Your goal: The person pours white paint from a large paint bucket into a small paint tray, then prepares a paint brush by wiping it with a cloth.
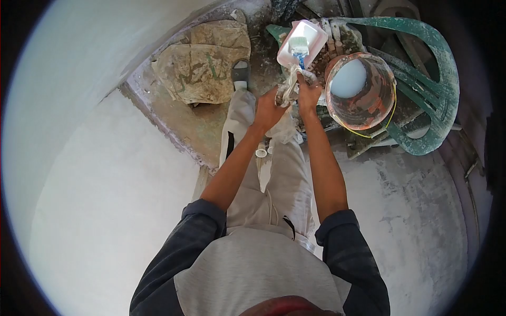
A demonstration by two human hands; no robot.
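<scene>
A crumpled whitish rag (289, 88) is bunched between my two hands, above my knees. My left hand (270, 110) is closed on its lower left part, with most of the fingertips hidden. My right hand (309, 96) grips the rag's right side, thumb pointing up. Just beyond lies a paintbrush (299, 46) with pale bristles and a blue handle, over a white and pink tray (318, 35). The handle's lower end reaches the rag near my right thumb. To the right of my right hand stands a paint-smeared bucket (363, 113) with white liquid (348, 79) inside.
A worn green plastic chair (448, 73) is at the right, around the bucket. Dirty folded sacking (203, 66) lies at upper left, next to my shoe (241, 72). Small white cups or pipe ends (261, 151) show between my legs. Pale wall surfaces (105, 210) surround the spot.
</scene>
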